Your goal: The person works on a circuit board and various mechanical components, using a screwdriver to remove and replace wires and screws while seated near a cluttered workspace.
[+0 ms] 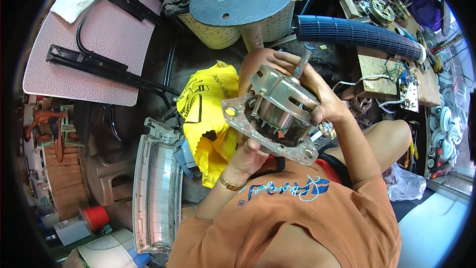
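Observation:
A metal motor assembly (275, 116) with a shaft pointing up and a flat, blotchy mounting plate is held tilted over my lap. My right hand (322, 101) is closed on its upper housing from the right side, fingers curled behind the shaft and thumb on the housing's edge. My left hand (248, 159) grips the lower part of the plate from below, its fingers partly hidden by the metal. A crumpled yellow plastic bag (203, 114) lies just left of the motor, with a long pale plastic housing (156, 183) beside it.
A round perforated stool (225, 2) stands ahead. A folding chair (99, 54) is at left, with a person (52, 124) farther off. A cylindrical fan wheel (357, 34) rests at right by a wooden board with wires (377, 82). A clear bag (401, 183) lies at my right.

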### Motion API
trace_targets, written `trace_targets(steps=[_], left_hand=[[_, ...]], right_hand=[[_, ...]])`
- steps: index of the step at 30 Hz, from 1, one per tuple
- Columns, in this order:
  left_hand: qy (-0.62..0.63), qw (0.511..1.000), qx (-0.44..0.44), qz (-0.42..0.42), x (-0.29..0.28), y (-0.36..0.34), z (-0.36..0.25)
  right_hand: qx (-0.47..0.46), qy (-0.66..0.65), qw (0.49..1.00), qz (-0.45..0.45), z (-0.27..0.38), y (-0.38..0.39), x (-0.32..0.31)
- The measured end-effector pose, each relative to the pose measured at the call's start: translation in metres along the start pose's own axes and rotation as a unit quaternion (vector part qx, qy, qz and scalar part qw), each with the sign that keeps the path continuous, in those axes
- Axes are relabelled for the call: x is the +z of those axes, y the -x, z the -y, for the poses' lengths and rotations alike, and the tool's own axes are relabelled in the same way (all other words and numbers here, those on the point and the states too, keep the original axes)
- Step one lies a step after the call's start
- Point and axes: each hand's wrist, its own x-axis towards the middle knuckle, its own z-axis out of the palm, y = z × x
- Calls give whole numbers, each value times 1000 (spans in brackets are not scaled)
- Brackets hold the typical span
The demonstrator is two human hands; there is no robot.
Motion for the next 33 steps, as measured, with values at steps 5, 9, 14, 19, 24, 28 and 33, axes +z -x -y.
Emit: trace_targets(steps=[5, 9, 14, 19, 24, 28, 33], left_hand=[[29, 1000, -9, -3, 1, -2, 4], [27, 999, -16, -15, 15, -2, -3], [-18, 999, 27, -10, 10, -3, -3], [-69, 996, 59, 5, 11, -25, -15], [-66, 996, 61, -8, -2, -38, -17], [-49, 998, 19, 18, -1, -42, -15], [64, 993, 39, -89, 12, -62, 5]], right_hand=[[44, 12, 998, 42, 7, 1, -11], [37, 47, 996, 60, 16, 3, -15], [-26, 105, 989, 98, 18, 9, -24], [-127, 172, 974, 69, 18, 19, -24], [-35, 113, 993, -23, 44, 25, -35], [-175, 566, 805, 25, 94, 12, -52], [-71, 666, 725, 159, 87, 15, -62]])
